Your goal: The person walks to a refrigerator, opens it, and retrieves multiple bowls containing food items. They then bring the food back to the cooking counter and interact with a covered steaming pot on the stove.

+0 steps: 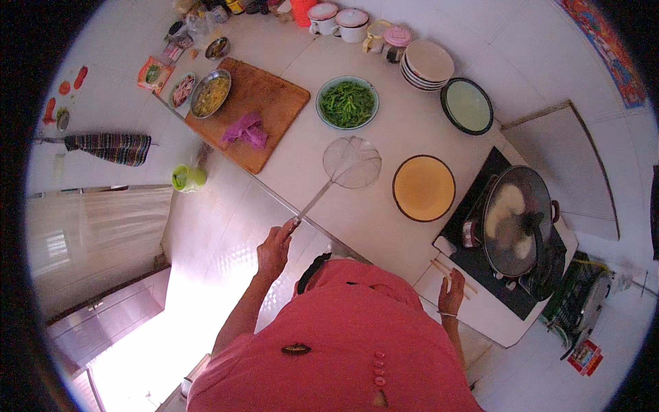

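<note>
My left hand (275, 251) grips the handle of a wire-mesh skimmer (353, 162), whose round head is over the white counter. The handle crosses the counter's front edge. My right hand (451, 294) is by the front of the counter, fingers slightly apart, with a bracelet at the wrist. A pair of wooden chopsticks (441, 267) passes partly behind that hand; whether it touches them is unclear. To its upper right, a lidded pan (515, 221) sits on the black cooktop (466, 247). Pale pieces show through the misted glass lid. An empty yellow dish (424, 188) lies between skimmer and pan.
Chopped greens fill a bowl (347, 102) behind the skimmer. A wooden cutting board (278, 103) holds a purple cloth (248, 131) and a metal bowl of yellowish food (212, 95). Stacked bowls (429, 63), a green dish (467, 106) and lidded enamel mugs (352, 24) line the back wall.
</note>
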Demonstrator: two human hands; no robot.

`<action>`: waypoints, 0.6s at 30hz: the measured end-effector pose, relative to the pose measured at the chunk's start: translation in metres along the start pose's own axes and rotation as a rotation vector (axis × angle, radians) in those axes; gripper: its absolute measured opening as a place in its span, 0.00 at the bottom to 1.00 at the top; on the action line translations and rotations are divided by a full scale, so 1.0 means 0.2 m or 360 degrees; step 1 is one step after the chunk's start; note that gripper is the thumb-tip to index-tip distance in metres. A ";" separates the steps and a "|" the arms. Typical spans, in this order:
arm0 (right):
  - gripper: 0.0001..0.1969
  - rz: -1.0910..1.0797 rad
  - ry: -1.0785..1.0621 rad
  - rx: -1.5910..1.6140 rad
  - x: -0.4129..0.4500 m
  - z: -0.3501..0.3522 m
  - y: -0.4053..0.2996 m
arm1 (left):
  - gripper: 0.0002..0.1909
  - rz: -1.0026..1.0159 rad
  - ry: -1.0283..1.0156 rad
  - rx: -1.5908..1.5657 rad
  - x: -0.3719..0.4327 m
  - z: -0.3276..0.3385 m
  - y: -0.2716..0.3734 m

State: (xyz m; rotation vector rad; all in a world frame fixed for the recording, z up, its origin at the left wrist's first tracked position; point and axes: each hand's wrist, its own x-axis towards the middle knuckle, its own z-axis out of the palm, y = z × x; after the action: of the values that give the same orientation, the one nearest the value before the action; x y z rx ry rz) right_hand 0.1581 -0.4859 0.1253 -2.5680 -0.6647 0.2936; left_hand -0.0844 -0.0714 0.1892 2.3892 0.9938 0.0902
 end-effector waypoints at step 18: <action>0.18 -0.0512 -0.0318 0.0199 0.15 0.04 -0.17 | 0.25 -0.0043 0.0328 0.0308 -0.30 0.12 0.02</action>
State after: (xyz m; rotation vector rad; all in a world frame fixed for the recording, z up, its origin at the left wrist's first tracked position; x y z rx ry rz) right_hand 0.1675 -0.4409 0.1330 -2.2868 -1.0810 0.4698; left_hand -0.1181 -0.1258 0.1793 2.5810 1.1759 0.2449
